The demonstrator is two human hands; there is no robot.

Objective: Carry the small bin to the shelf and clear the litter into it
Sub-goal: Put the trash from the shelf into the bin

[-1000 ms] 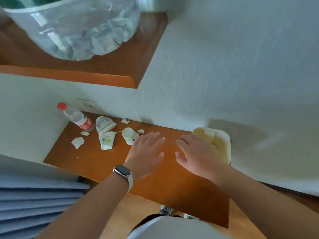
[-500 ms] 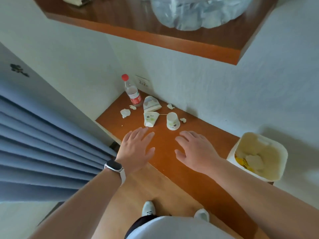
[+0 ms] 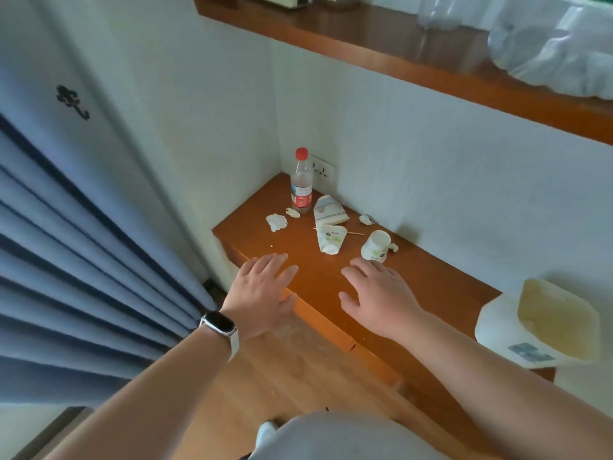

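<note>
The small white bin (image 3: 497, 330) stands on the right end of the low wooden shelf (image 3: 431, 287), with a yellowish liner inside. Litter lies in the shelf's left corner: a squashed paper cup (image 3: 330, 240), an overturned paper cup (image 3: 375, 246), a flattened paper cup (image 3: 328, 211), a crumpled tissue (image 3: 276, 222), small scraps and a thin stick (image 3: 355, 233). A plastic bottle with a red cap (image 3: 302, 184) stands upright by the wall. My left hand (image 3: 262, 293) hovers open over the shelf's front edge. My right hand (image 3: 378, 293) is open above the shelf, just short of the overturned cup.
A blue curtain (image 3: 83, 260) hangs at the left. An upper wooden shelf (image 3: 398, 48) juts out overhead, carrying a clear plastic bag (image 3: 557, 51). A wall socket (image 3: 323, 167) sits behind the bottle. Wooden floor lies below the shelf.
The view has swung left and pulled back, so the bin now sits at the far right. Both open hands have shifted left along the shelf toward the litter.
</note>
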